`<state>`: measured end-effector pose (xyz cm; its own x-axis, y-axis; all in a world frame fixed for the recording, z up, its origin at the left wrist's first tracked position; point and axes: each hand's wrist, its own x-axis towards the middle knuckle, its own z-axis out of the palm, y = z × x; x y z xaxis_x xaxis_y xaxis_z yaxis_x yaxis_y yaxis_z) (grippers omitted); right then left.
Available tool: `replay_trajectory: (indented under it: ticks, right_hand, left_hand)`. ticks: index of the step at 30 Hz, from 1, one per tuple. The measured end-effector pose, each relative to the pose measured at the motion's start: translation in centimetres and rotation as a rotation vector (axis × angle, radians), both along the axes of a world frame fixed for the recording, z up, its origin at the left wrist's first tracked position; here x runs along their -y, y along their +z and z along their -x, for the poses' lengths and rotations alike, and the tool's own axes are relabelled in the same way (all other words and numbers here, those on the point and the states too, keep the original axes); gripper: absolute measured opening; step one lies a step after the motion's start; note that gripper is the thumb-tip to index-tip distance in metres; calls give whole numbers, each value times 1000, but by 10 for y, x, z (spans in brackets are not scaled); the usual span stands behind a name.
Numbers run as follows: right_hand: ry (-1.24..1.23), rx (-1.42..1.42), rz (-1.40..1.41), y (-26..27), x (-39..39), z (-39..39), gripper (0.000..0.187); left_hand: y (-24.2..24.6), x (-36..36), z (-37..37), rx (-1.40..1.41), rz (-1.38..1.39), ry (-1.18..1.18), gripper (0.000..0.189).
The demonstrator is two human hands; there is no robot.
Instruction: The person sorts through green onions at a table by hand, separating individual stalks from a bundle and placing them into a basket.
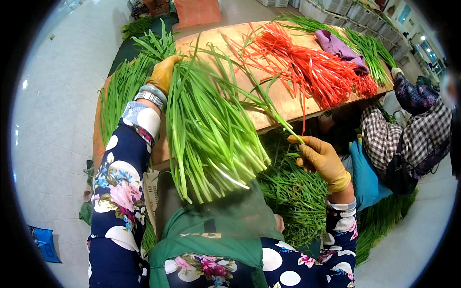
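Observation:
My left hand, in a tan rubber glove, grips a large bunch of green garlic chives near the leafy end. Their pale cut ends fan out towards me over my green apron. In my gloved right hand a few separate chive stalks are pinched by their lower ends, with the leaves reaching back over the wooden table. A big bundle of red plastic ties lies on the tabletop, and a purple cloth rests partly on it.
More chives lie at the table's left edge and others at its far right. Loose greens are heaped below the table. A co-worker in checked clothing sits at the right, beside a blue bag. White crates stand behind.

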<state>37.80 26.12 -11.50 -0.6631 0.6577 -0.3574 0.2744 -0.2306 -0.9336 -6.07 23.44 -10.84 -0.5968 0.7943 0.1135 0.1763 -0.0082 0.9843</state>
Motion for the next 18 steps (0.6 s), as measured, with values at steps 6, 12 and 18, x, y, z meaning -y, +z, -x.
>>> replay_trajectory:
  ticks: [6,12,18]
  right_hand:
    - [-89,-111,-80,7,11,-3,24]
    - [-277,110,-358,-41,-8,-3,29]
    - [-149,-32,-286,-25,14,2,27]
  left_hand:
    - [2,3,24,-1024,197,-142,43]
    - [-5,-28,35,-781,263,-178,36]
    - [4,-18,50,-731,243,-289,49]
